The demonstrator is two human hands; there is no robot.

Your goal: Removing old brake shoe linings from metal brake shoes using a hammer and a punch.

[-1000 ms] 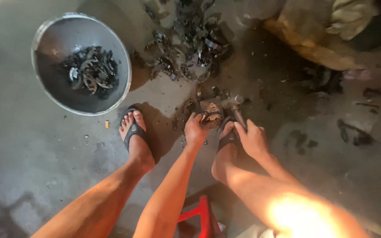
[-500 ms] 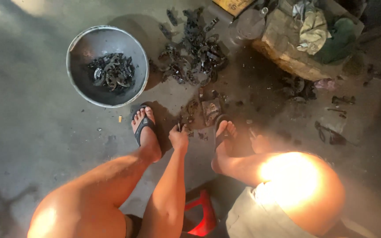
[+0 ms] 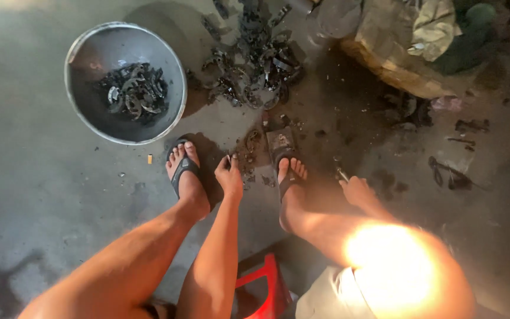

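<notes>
Stained grey concrete floor (image 3: 42, 195) fills the frame, darkened by oily patches toward the right. At the lower middle, the left hand (image 3: 230, 176) is lowered between the two sandalled feet, its fingers curled in around a small dark piece; what exactly is pinched cannot be told. Just above it, at the centre, small scrap bits (image 3: 254, 142) and a flat block (image 3: 281, 140) lie on the floor. The right hand (image 3: 356, 190) is seen to the right of the right foot (image 3: 291, 177), closed around a thin metal tool (image 3: 342, 173) whose tip points up and left. A heap of dark curved metal parts (image 3: 255, 65) is spread at the upper middle, and more of the same are gathered in a grey metal basin (image 3: 90, 127) at the upper left. A red stool (image 3: 261, 286) shows at the bottom edge. For the work to be done well, the piece would best be kept steady low on the block, with toes kept clear of the tool and loose bits gathered close.
</notes>
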